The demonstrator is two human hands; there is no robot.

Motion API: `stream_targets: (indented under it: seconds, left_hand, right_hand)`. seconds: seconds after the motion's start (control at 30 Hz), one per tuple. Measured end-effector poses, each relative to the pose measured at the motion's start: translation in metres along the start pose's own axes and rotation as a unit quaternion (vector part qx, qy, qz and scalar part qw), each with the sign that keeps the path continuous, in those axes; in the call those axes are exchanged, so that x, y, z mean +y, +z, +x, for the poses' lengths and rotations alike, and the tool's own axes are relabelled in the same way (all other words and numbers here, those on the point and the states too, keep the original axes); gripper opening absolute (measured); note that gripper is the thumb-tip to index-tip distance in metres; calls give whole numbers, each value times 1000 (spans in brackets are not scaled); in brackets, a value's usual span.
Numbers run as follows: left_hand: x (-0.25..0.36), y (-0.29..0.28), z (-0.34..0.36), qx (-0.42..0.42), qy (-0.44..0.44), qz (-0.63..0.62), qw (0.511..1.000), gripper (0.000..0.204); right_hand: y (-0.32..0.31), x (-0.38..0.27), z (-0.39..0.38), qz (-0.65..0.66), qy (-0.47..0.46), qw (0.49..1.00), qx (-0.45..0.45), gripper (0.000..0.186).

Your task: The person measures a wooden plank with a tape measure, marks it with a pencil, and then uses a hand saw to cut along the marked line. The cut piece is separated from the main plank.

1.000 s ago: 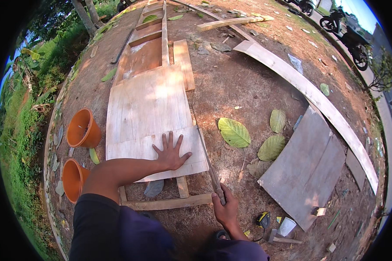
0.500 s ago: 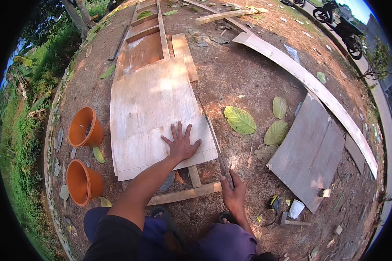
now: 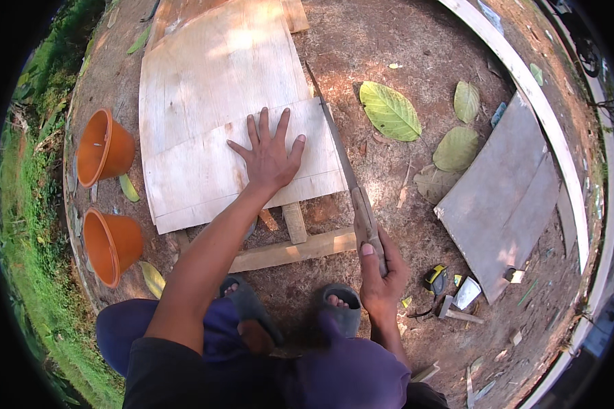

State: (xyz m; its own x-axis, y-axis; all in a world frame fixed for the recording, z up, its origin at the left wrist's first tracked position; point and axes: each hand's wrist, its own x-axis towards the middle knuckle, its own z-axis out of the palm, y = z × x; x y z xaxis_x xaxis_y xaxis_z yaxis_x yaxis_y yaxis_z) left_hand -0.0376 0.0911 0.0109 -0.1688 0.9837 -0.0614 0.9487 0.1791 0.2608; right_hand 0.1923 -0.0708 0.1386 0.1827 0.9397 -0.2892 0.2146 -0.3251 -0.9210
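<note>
My left hand (image 3: 269, 160) lies flat with fingers spread on a strip-like section at the near end of a pale plywood sheet (image 3: 211, 95). A thin line runs across the wood close to its near edge. At the sheet's right edge, my right hand (image 3: 383, 279) grips the long wooden handle of a handsaw (image 3: 339, 144). The dark, narrow blade points away from me along that edge; whether its teeth touch the wood I cannot tell. Beneath the sheet, part of a timber frame (image 3: 293, 251) shows at the near end.
Two orange buckets (image 3: 109, 247) stand at the left. On the right lie a grey board (image 3: 494, 198), a long pale plank (image 3: 559, 129), a tape measure (image 3: 436, 278), a white cup (image 3: 466, 293) and a hammer (image 3: 460, 313). Large leaves (image 3: 391, 111) litter the dirt beyond the saw.
The view has tipped downward, so everything sits higher in it. More of the saw's handle shows ahead of my right hand. My left hand stays pressed on the plywood.
</note>
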Motion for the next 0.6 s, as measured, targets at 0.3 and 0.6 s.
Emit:
stream_targets:
  seconds: [0.3, 0.6]
  left_hand:
    - [2, -5, 0, -6, 12, 60, 998, 75]
    - [9, -5, 3, -18, 8, 89, 996, 81]
  right_hand:
    - [-14, -25, 3, -15, 22, 996, -90, 50]
    - [0, -3, 6, -98, -51, 992, -62, 49]
